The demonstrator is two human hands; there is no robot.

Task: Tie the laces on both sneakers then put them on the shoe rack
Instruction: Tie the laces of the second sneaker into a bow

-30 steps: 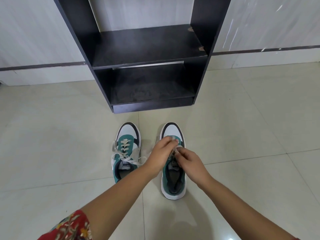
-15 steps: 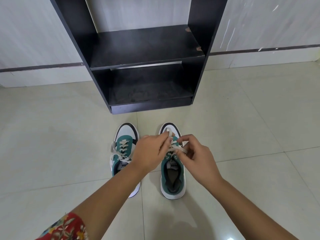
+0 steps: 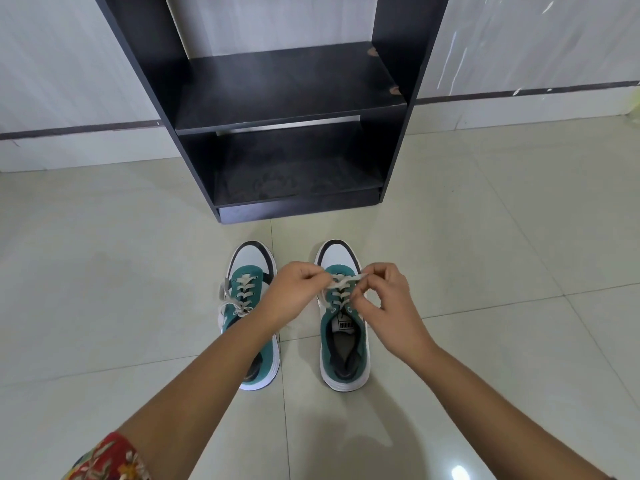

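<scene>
2 sneakers (image 3: 344,327) on floor | left hand (image 3: 294,292), right hand (image 3: 384,299) each pinching lace (image 3: 341,281) | 1 rack (image 3: 287,133)

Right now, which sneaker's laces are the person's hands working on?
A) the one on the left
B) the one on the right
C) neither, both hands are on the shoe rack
B: the left hand and right hand pinch the laces over the right sneaker; the left sneaker lies untouched.

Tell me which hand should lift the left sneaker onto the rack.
Left. The left hand is nearer the left sneaker; the right hand would have to cross the right sneaker.
</scene>
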